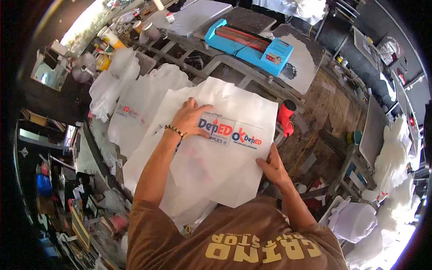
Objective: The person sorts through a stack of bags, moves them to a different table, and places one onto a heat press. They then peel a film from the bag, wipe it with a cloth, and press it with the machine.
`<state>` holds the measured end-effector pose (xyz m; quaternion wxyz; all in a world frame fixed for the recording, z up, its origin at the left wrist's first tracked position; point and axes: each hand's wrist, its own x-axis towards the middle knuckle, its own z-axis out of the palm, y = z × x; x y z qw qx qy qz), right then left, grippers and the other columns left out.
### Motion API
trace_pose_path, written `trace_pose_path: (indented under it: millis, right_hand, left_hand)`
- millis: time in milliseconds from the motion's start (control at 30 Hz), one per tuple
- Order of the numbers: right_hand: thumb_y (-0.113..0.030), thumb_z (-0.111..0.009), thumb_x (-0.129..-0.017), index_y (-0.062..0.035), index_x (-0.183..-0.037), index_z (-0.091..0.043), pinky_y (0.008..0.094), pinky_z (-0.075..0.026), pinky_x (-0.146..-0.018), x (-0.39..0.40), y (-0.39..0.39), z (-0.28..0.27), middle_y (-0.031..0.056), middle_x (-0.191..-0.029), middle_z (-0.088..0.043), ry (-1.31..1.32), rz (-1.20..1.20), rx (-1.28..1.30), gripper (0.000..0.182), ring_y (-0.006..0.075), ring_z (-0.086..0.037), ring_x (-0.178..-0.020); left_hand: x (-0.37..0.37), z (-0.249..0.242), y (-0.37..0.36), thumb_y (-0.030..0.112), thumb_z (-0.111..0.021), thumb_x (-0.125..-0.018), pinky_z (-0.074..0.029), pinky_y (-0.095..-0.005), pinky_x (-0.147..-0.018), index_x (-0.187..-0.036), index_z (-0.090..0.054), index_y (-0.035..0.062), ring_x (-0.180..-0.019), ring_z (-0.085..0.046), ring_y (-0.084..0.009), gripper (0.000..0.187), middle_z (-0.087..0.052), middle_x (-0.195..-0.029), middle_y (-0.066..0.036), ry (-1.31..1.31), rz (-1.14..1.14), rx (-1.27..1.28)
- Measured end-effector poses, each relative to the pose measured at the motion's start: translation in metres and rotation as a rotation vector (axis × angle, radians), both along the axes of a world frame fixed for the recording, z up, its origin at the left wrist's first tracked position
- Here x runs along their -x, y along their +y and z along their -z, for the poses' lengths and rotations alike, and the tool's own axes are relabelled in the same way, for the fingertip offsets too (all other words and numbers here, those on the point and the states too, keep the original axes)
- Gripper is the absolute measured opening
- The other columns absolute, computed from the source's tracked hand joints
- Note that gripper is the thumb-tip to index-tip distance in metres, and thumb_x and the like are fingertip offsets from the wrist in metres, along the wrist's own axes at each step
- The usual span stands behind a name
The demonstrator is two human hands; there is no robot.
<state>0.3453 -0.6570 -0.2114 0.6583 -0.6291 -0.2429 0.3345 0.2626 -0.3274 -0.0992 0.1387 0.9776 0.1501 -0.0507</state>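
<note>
A white sheet [225, 175] of thin, bag-like material lies in front of me, printed in red and blue with "DepED" and "OK DepED". My left hand [189, 120] rests on it beside the print, fingers spread, with a beaded bracelet at the wrist. At the sheet's right edge, my right hand [273, 167] grips it with the thumb on top and the other fingers mostly hidden. Under and to the left are more white sheets [148, 92], one bearing the same kind of print.
Beyond the sheets stands a blue machine [249, 47] with reddish tubes. A red heat gun or dryer [285, 118] is right of the sheet. Cups and bottles [110, 38] crowd the upper left. A white roll [353, 221] and bundled white material [391, 157] lie right.
</note>
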Motion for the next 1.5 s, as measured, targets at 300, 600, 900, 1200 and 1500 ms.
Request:
trace_pose_path:
  millis: [300,600,900,1200,1500]
  right_hand:
    - [0.011,-0.066,-0.082,-0.0006,-0.147,-0.033,0.039,-0.045,-0.105,-0.02,0.03,-0.049,0.0141,-0.134,-0.055,-0.052,0.141,-0.064,0.074,0.0233,-0.054,-0.126]
    - [0.009,-0.066,-0.085,-0.0017,-0.155,-0.024,0.0397,-0.037,-0.113,-0.039,0.02,-0.058,0.0128,-0.147,-0.046,0.181,-0.079,-0.199,0.082,0.0213,-0.044,-0.136]
    - [-0.004,-0.061,-0.095,-0.0015,-0.148,-0.036,0.0402,-0.034,-0.114,-0.051,0.016,-0.028,0.0105,-0.14,-0.054,0.308,-0.15,-0.288,0.059,0.0202,-0.047,-0.133]
    - [0.01,-0.052,-0.093,-0.0103,-0.161,-0.011,0.0368,-0.045,-0.104,-0.047,0.023,-0.035,0.0173,-0.142,-0.053,0.166,0.052,-0.243,0.082,0.0239,-0.057,-0.124]
    - [0.0,-0.072,-0.088,0.0005,-0.144,-0.049,0.0316,-0.046,-0.103,-0.053,0.047,-0.045,0.0147,-0.137,-0.058,0.136,0.137,-0.1,0.061,0.0188,-0.056,-0.122]
  left_hand:
    - [0.006,0.006,0.011,0.04,-0.095,-0.054,-0.044,-0.0456,-0.105,-0.133,-0.059,0.0106,-0.121,-0.049,-0.0365,0.092,-0.048,-0.127,-0.013,-0.124,0.101,-0.008]
    - [-0.064,0.022,-0.09,0.023,-0.079,-0.082,-0.045,-0.0426,-0.1,-0.127,-0.064,0.0122,-0.116,-0.054,-0.0303,0.049,-0.056,-0.121,-0.01,-0.508,0.461,0.248]
    - [-0.077,0.009,-0.093,0.012,-0.079,-0.077,-0.048,-0.0366,-0.074,-0.083,-0.076,0.0105,-0.088,-0.062,-0.0209,0.007,-0.065,-0.095,-0.004,-0.728,0.577,0.224]
    - [0.041,0.016,-0.079,0.004,-0.077,-0.075,-0.054,-0.0347,-0.072,-0.079,-0.074,0.0062,-0.083,-0.065,-0.0207,0.005,-0.069,-0.106,-0.005,-0.655,0.427,0.077]
    - [0.138,-0.002,-0.049,0.006,-0.076,-0.073,-0.055,-0.0366,-0.075,-0.072,-0.069,0.0045,-0.081,-0.067,-0.0244,0.007,-0.07,-0.107,-0.007,-0.29,0.261,0.216]
